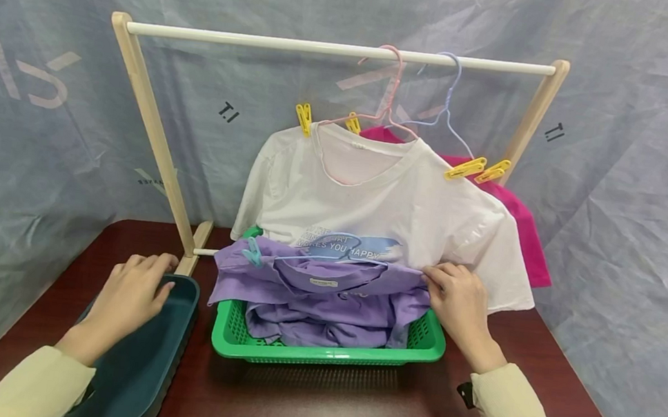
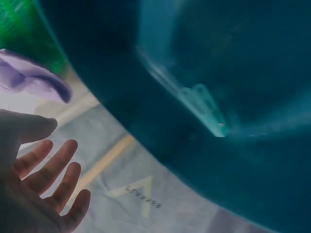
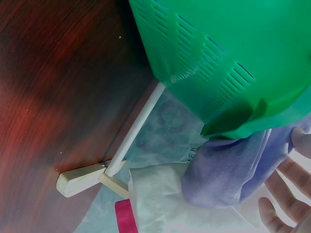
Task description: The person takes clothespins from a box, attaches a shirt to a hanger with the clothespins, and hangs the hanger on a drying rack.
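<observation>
My right hand (image 1: 461, 306) pinches the right shoulder of a purple T-shirt (image 1: 309, 327), thumb in front and fingers behind. A blue hanger (image 1: 303, 256) sits in the shirt's neck, and a teal clothespin (image 1: 253, 252) clips its left shoulder. Part of the purple cloth lies in a green basket (image 1: 328, 356). Over the far end of a dark teal tray (image 1: 195, 303) at the left is my left hand (image 1: 124, 301); its fingers are loosely spread and hold nothing. The left wrist view, somewhat blurred, shows a teal clothespin (image 2: 204, 109) inside that tray.
Behind the basket stands a wooden rack with a white bar (image 1: 236, 38). From it hang a white T-shirt (image 1: 367, 192) on a pink hanger (image 1: 394, 84) and a magenta shirt (image 1: 528, 232) on a bluish hanger (image 1: 450, 91), with several yellow clothespins (image 1: 466, 168).
</observation>
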A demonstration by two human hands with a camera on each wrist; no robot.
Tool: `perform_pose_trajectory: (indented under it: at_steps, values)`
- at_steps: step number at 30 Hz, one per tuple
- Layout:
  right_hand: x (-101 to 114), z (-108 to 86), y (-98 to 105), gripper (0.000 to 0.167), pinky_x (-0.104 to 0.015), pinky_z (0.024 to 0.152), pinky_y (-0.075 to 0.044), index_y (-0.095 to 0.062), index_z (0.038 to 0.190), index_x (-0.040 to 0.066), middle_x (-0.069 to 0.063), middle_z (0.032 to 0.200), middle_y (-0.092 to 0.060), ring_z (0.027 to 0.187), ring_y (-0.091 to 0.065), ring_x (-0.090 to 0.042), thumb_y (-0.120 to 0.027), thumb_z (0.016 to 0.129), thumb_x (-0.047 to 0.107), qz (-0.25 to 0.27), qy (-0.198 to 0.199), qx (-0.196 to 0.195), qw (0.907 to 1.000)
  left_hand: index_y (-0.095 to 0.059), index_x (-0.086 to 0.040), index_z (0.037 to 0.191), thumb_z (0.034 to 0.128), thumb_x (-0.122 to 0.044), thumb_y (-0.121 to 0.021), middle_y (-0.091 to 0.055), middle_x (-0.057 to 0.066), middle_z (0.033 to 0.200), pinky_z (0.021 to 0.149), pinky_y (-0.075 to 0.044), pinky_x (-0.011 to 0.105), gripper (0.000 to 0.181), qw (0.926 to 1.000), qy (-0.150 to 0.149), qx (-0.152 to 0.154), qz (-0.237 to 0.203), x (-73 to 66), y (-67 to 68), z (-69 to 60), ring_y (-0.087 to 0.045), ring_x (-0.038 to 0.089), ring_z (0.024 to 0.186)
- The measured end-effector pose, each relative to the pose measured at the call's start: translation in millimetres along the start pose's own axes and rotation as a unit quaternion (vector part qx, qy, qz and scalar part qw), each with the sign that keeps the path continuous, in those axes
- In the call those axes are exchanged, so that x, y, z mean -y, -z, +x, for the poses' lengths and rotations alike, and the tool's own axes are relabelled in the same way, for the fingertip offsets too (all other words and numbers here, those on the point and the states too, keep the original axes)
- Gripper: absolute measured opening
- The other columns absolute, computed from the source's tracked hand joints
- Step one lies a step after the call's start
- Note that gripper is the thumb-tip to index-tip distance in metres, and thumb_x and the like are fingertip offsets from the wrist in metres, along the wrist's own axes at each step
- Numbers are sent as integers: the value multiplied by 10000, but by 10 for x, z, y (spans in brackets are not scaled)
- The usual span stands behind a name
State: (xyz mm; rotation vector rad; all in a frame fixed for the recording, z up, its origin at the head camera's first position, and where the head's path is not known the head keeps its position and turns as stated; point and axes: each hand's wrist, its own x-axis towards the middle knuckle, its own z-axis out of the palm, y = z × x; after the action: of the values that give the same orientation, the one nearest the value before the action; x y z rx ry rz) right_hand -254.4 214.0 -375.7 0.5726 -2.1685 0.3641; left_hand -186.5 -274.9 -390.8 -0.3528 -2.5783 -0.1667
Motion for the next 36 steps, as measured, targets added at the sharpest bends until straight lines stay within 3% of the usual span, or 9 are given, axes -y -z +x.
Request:
perform_pose_trajectory:
  at_steps: [7, 17, 21, 28, 36]
  values:
    - [-2, 2, -5, 104, -392, 580, -452, -730, 812, 102, -27, 751, -673, 701, -609, -254, -733, 709, 88, 33, 12, -18, 10000, -547, -37, 1048, 744, -104, -707, -636, 169, 931, 665, -406, 498, 350, 9982, 206, 527, 172, 111, -58, -145, -525, 377, 867]
    - [1, -4, 1, 105, -396, 582, -454, -732, 812, 99, -27, 747, -671, 697, -609, -258, -736, 708, 90, 30, 3, -5, 10000, -562, -46, 999, 707, -101, -748, -631, 146, 891, 571, -427, 456, 350, 9901, 226, 1280, 533, 232, -203, -284, -532, 323, 737]
    - [2, -3, 2, 105, -399, 591, -456, -731, 817, 103, -26, 750, -671, 707, -610, -259, -734, 712, 96, 9, -11, 24, 10000, -562, -25, 1024, 696, -89, -756, -631, 161, 904, 565, -428, 449, 387, 9881, 217, 1391, 615, 274, -267, -322, -532, 327, 737]
    - [0, -4, 4, 104, -395, 580, -452, -731, 814, 106, -25, 745, -669, 696, -606, -258, -734, 710, 91, 12, -6, 21, 10000, -552, 31, 1135, 713, -27, -725, -619, 229, 1017, 674, -443, 539, 460, 9836, 225, 1592, 820, 291, -352, -336, -542, 403, 866]
    - [1, -3, -3, 98, -391, 578, -455, -733, 809, 103, -24, 740, -668, 690, -606, -253, -734, 711, 92, -5, 9, -6, 10000, -572, 0, 1119, 698, 19, -724, -610, 225, 1025, 711, -429, 562, 448, 9793, 155, 1700, 1092, 309, -437, -296, -528, 414, 920]
